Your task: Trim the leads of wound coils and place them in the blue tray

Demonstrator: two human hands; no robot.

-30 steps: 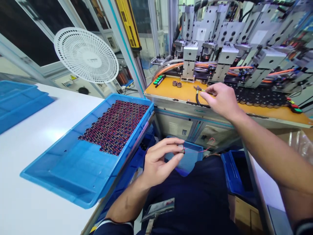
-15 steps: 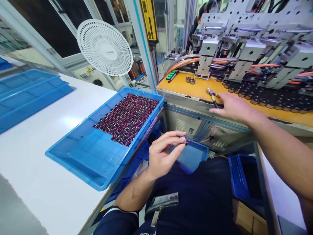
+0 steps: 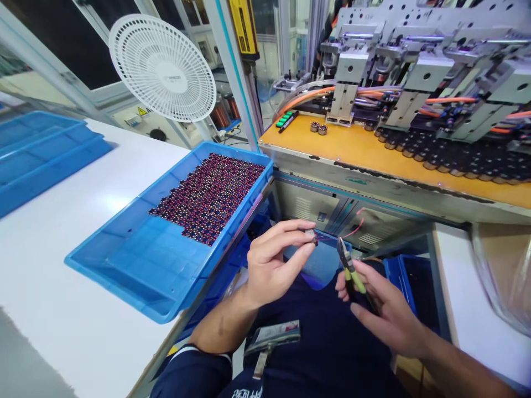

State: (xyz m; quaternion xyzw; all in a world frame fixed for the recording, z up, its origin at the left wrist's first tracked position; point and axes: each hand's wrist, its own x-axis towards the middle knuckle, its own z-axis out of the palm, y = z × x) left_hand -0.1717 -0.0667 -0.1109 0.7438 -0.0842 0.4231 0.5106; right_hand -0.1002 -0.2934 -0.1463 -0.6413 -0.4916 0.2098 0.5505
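Between thumb and fingers, my left hand (image 3: 279, 260) pinches a small silvery cylindrical part (image 3: 311, 236) with a dark end. Thin reddish wire (image 3: 327, 237) trails from it to the right. My right hand (image 3: 381, 304) is wrapped round a pair of cutting pliers (image 3: 349, 268) with black and yellow-green handles. Their jaws point up and stand close to the wire; whether they touch it I cannot tell. To the left, a blue tray (image 3: 124, 271) holds a dense block of small dark parts (image 3: 219, 193) with red and light dots.
A white fan (image 3: 166, 69) stands behind the tray. Machine fixtures (image 3: 350, 72) line the orange-topped bench (image 3: 290, 138), with a row of dark round parts (image 3: 448, 155) before them. Stacked blue trays (image 3: 45, 155) are at far left. Below my hands sits a blue bin (image 3: 317, 265).
My right hand has picked up the pliers from the orange bench top and brought them down beside the wire. My left hand still pinches the small part. The view has shifted slightly.
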